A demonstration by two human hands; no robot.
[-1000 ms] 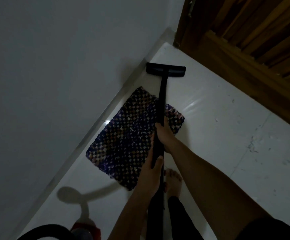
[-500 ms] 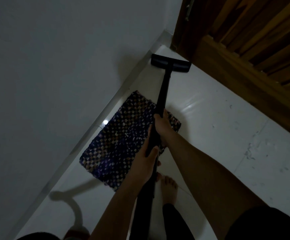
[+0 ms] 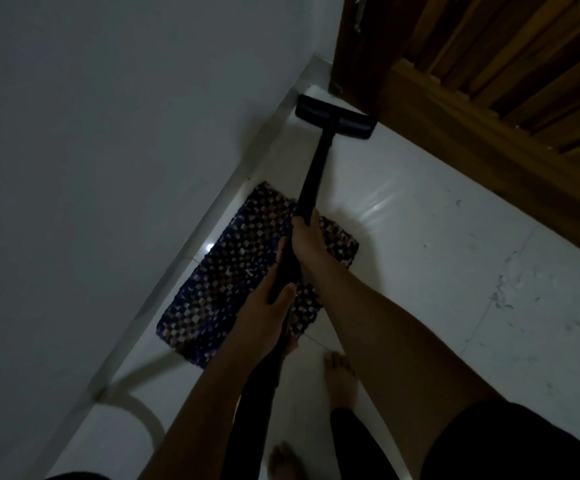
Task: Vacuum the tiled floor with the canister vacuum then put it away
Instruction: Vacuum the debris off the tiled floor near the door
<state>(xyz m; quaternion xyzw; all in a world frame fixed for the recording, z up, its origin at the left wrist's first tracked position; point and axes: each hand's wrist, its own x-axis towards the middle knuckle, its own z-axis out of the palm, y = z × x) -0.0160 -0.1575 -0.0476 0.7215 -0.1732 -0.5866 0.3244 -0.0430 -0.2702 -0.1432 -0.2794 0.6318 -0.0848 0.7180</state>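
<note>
Both hands are clamped on the wand point(image 3: 316, 174). Right hand point(image 3: 311, 245) is wrapped round it further down toward the nozzle, left hand point(image 3: 264, 317) is wrapped round it nearer the body, thumb on top. Both arms are extended.

Change over the last second: the floor head point(image 3: 335, 121) has gone from just past the far end of the mat point(image 3: 247, 271) right into the corner. It now sits flat on the tiled floor point(image 3: 454, 271), its left end by the skirting under the wall point(image 3: 108, 133) and its right end near the foot of the wooden door point(image 3: 489, 98). The wand crosses over the mat's far right corner. Bare feet point(image 3: 340, 379) have come forward with it.

Read: this is the end of a forward stroke and corner coverage is being done. A pull back or a sideways shift is likely next. The floor on the right shows scuffs and specks, so vacuuming looks unfinished and put-away is not close.

The canister body showed at bottom left a second ago and is now out of frame.

Brands/labels: none readable; too dark, and wand and head are plain black.
</note>
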